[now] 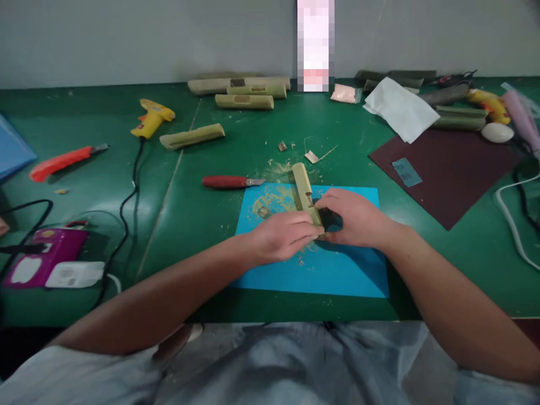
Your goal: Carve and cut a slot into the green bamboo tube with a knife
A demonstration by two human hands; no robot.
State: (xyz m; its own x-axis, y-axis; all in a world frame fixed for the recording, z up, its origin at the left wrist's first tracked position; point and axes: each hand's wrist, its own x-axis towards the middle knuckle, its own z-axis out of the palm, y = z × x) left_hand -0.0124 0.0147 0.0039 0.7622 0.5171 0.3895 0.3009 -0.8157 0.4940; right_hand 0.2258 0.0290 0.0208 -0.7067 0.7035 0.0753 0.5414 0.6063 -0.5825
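A split bamboo piece (302, 181) with a notch cut into its side lies at a slant over the blue sheet (354, 270). My left hand (287, 235) is closed around its near end, fingers pinched together there. From the other side my right hand (353, 216) grips the same piece, with fingers by the notch and thumb at the near end. Its fingertips are partly hidden. Shavings and a small chip (264, 212) are scattered left of the piece. Beyond my left hand rests a red-handled knife (225, 181), its blade touching the sheet's edge.
Several bamboo pieces (244, 102) lie at the back, and one more bamboo piece (193, 136) sits nearer. Left are a yellow glue gun (151, 118), an orange cutter (63, 162) and a purple power box (50, 256). A white cloth (399, 109) overlaps a dark sheet (451, 174) at right.
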